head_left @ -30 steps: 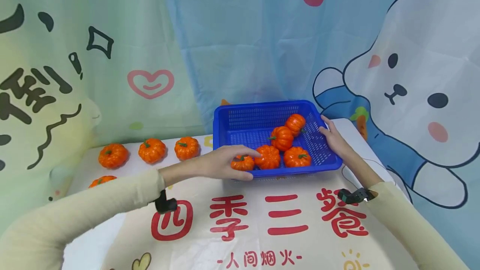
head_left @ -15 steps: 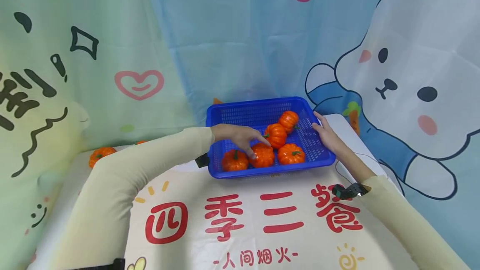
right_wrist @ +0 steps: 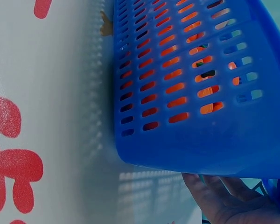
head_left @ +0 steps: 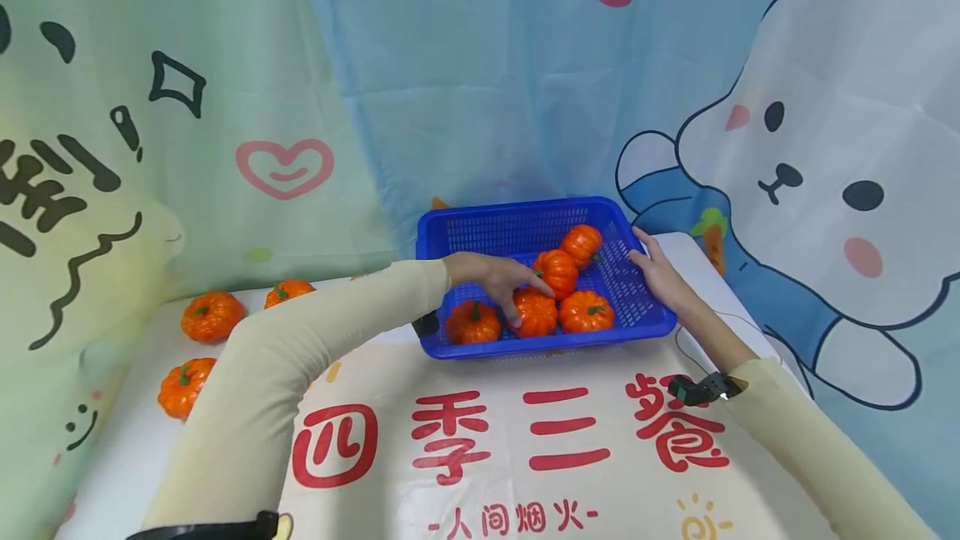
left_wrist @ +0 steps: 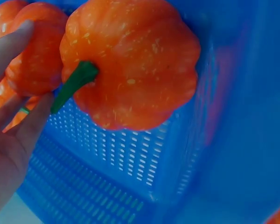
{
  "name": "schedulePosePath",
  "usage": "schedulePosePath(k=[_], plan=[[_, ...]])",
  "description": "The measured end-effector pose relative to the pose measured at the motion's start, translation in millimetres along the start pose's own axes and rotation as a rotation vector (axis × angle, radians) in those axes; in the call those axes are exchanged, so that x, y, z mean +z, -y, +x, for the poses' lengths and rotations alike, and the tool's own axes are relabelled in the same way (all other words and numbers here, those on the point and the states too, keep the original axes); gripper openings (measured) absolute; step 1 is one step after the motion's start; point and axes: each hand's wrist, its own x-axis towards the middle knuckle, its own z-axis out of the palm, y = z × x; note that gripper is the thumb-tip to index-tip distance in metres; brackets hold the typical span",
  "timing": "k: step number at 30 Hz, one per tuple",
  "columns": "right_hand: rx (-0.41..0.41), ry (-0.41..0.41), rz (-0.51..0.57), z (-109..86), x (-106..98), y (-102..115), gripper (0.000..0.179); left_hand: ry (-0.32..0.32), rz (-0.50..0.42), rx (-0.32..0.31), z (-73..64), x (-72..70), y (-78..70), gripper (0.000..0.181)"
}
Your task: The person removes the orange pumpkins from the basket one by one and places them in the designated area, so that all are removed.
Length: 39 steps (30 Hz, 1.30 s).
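A blue plastic basket (head_left: 480, 350) with slotted walls holds several orange toy pumpkins. My left hand (head_left: 497, 275) reaches over its left side and grips a pumpkin (head_left: 536, 313) in the front row. In the left wrist view, thumb and fingertips lie on opposite sides of that pumpkin (left_wrist: 39, 56), and a larger pumpkin (left_wrist: 135, 60) with a green stem fills the middle. That larger one is the front-left pumpkin (head_left: 473, 323) in the head view. My right hand (head_left: 663, 277) holds the basket's right side at the rim, its fingers (right_wrist: 203, 191) against the outer wall.
More pumpkins lie on the table to the left: one at the back (head_left: 212, 317), another pumpkin (head_left: 288, 292) partly behind my left sleeve, and a third pumpkin (head_left: 183, 388) nearer. A printed cloth (head_left: 510, 432) covers the table front. A patterned curtain (head_left: 480, 90) hangs close behind the basket.
My left hand has left the front-left pumpkin, passed over the basket's left side and come down on the pumpkin to its right. My right hand stays on the basket.
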Motion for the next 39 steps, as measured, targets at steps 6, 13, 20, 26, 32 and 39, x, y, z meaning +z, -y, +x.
schedulePosePath(k=[6,13,20,26,32,39], plan=[[0.006,0.009,0.026,-22.6,4.3,25.7,0.06,-0.02,-0.001,0.014,2.5,3.7,-3.3,0.074],[0.005,0.005,0.014,-13.0,0.2,15.9,0.06,-0.159,0.103,0.024,-13.2,-2.2,-18.7,0.068],[-0.006,-0.007,-0.01,2.8,-2.0,-7.4,0.06,-0.372,0.02,0.105,-68.1,-21.4,-17.4,0.069],[0.002,-0.005,-0.007,1.8,-0.7,-5.9,0.06,-0.557,-0.174,0.104,-150.4,-3.3,15.0,0.068],[0.006,-0.008,-0.014,3.1,-1.7,-7.2,0.06,-0.695,-0.36,-0.043,-233.9,62.1,58.4,0.069],[-0.005,0.003,-0.019,0.6,2.8,-5.3,0.061,-0.932,-0.417,-0.398,-307.8,152.7,80.1,0.071]])
